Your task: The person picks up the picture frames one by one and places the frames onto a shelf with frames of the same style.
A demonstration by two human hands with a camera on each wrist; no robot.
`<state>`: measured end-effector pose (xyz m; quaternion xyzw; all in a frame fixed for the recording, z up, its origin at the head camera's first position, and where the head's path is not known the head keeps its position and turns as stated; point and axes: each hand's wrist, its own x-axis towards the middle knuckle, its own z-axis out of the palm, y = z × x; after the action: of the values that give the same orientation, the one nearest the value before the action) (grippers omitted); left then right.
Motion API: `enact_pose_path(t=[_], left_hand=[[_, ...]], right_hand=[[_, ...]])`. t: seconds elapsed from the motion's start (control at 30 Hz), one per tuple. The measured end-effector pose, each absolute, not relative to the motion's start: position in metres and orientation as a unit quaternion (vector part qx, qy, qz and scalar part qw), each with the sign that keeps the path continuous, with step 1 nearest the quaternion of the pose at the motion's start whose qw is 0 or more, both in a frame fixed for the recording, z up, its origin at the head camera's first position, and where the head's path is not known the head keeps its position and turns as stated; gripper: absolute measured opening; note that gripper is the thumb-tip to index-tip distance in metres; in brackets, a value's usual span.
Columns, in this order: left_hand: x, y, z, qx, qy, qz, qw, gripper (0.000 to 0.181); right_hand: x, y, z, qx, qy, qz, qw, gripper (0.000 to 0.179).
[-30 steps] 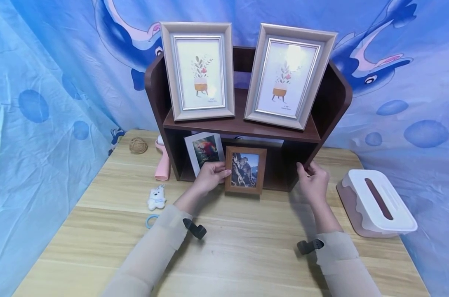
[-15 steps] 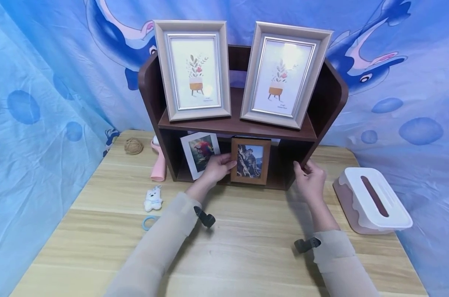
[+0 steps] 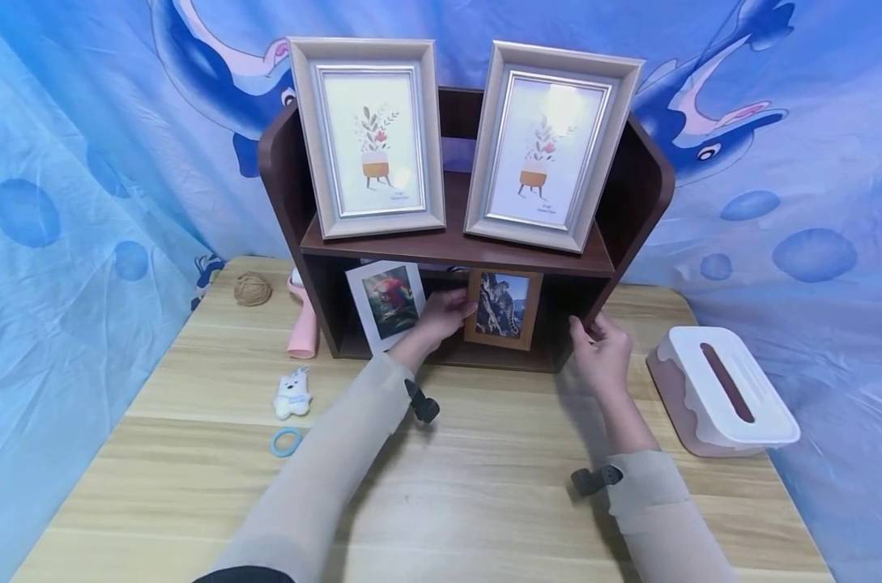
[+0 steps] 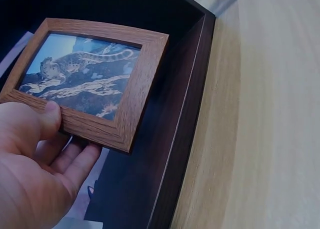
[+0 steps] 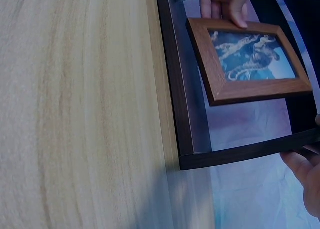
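My left hand pinches the left side of a brown wooden picture frame with a leopard photo, thumb in front and fingers behind. The frame is inside the lower compartment of a dark brown shelf; whether its lower edge touches the bottom board I cannot tell. My right hand grips the front edge of the shelf's right side panel, thumb on the inner side, low down; the right wrist view shows only part of this hand. A white picture frame with a parrot leans at the compartment's left, partly behind my left hand.
Two large beige frames stand on the upper shelf. Left on the table lie a twine ball, a pink-handled roller, a white bear charm and a blue ring. A tissue box stands right.
My left hand has carried the leopard picture frame from in front of the shelf back and rightward into the lower compartment. My right hand keeps its grip on the side panel. The head view has shifted slightly.
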<state>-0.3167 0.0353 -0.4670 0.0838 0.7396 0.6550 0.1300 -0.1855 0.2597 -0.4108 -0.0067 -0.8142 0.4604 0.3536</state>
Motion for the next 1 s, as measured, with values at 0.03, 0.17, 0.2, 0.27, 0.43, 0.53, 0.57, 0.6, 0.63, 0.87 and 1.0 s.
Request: enact_pose_path(t=[0.03, 0.17, 0.2, 0.27, 0.43, 0.53, 0.57, 0.6, 0.63, 0.87, 1.0], left_hand=[[-0.319, 0.037, -0.467, 0.084, 0.739, 0.656, 0.129, 0.047], [-0.326, 0.044, -0.467, 0.089, 0.733, 0.664, 0.118, 0.046], [-0.328, 0.045, -0.466, 0.091, 0.733, 0.664, 0.116, 0.045], [-0.331, 0.047, -0.466, 0.095, 0.733, 0.664, 0.116, 0.044], [-0.337, 0.047, -0.473, 0.093, 0.736, 0.657, 0.130, 0.046], [-0.338, 0.046, -0.475, 0.091, 0.737, 0.655, 0.142, 0.046], [-0.338, 0.046, -0.475, 0.092, 0.737, 0.654, 0.146, 0.046], [-0.338, 0.046, -0.475, 0.094, 0.737, 0.652, 0.149, 0.045], [-0.338, 0.046, -0.475, 0.096, 0.738, 0.651, 0.152, 0.045], [-0.336, 0.048, -0.472, 0.096, 0.735, 0.652, 0.160, 0.042], [-0.335, 0.048, -0.472, 0.089, 0.727, 0.659, 0.170, 0.044]], right_hand=[[-0.186, 0.260, -0.411, -0.004, -0.813, 0.461, 0.356, 0.006], [-0.187, 0.259, -0.411, 0.000, -0.810, 0.460, 0.363, 0.006], [-0.188, 0.259, -0.411, 0.002, -0.810, 0.460, 0.364, 0.006], [-0.188, 0.258, -0.411, 0.002, -0.810, 0.461, 0.364, 0.006], [-0.188, 0.256, -0.412, 0.007, -0.809, 0.470, 0.354, 0.007], [-0.187, 0.255, -0.413, 0.009, -0.809, 0.472, 0.349, 0.008], [-0.187, 0.255, -0.413, 0.010, -0.809, 0.473, 0.349, 0.008], [-0.187, 0.256, -0.413, 0.008, -0.808, 0.475, 0.349, 0.008], [-0.186, 0.256, -0.413, 0.007, -0.808, 0.475, 0.349, 0.009], [-0.187, 0.259, -0.413, 0.011, -0.807, 0.464, 0.365, 0.009], [-0.188, 0.259, -0.413, 0.009, -0.807, 0.460, 0.370, 0.007]])
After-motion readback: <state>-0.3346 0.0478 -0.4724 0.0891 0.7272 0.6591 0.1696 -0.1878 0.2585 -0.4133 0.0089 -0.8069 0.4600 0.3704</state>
